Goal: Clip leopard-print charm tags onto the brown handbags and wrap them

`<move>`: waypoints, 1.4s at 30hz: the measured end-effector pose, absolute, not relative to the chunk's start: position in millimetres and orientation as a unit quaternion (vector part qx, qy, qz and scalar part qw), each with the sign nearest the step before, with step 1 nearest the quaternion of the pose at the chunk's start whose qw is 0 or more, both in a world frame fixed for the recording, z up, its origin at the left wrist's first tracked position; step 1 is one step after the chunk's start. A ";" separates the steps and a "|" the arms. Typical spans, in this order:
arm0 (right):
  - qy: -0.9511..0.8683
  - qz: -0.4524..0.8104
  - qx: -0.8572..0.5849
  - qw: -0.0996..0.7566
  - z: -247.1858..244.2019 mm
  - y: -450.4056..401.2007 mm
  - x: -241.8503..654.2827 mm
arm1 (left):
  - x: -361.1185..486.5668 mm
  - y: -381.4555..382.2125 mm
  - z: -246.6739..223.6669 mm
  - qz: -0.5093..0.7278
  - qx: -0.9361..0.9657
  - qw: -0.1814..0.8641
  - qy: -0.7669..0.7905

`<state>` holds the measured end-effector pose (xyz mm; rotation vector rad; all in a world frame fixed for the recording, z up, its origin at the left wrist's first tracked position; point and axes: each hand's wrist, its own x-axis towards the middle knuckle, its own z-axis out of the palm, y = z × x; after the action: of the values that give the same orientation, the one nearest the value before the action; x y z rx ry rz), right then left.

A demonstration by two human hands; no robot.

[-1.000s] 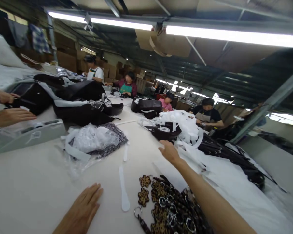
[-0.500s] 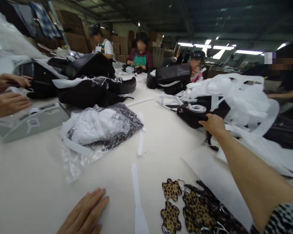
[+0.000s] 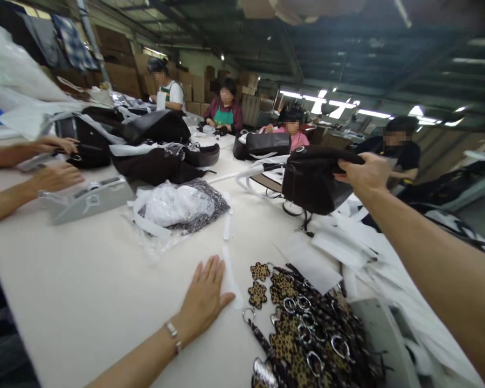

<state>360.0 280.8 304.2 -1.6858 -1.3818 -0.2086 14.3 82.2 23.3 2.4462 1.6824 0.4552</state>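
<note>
Right hand (image 3: 366, 171): clamped on the rim of a black bag (image 3: 317, 180), which hung at right, above the table's far part. Left hand (image 3: 204, 296): palm down on the white table (image 3: 97, 285), fingers slightly apart, grasping nothing, beside a white strip (image 3: 229, 275). Near right: a pile of leopard-print charms (image 3: 285, 285) with metal rings. Left, beyond the left hand: a clear plastic bag (image 3: 181, 207), white stuffing inside.

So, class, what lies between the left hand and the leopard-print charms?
A white strip lies between the left hand and the leopard-print charms, as the head view shows.
</note>
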 end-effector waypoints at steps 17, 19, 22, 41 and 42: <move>-0.762 0.084 -0.483 0.423 264.6 -55.5 141.7 | -94.1 -106.4 130.0 0.575 0.342 0.682 0.296; -0.797 0.120 -0.449 0.385 227.4 -93.5 126.5 | -106.3 -127.2 134.4 0.574 0.282 0.703 0.310; -0.851 0.194 -0.377 0.309 179.6 -151.9 126.3 | -109.3 -144.6 131.4 0.567 0.204 0.691 0.400; -0.809 -0.017 -0.557 0.186 61.5 -87.9 266.2 | -133.9 -94.1 144.2 0.360 0.429 0.664 0.495; -0.806 -0.014 -0.561 0.189 61.9 -82.8 271.9 | -137.0 -90.4 146.7 0.332 0.448 0.670 0.490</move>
<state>271.9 -82.8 61.9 -1.5768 -2.2665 -0.0389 -137.0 -90.4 146.7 1.0108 1.1049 0.7473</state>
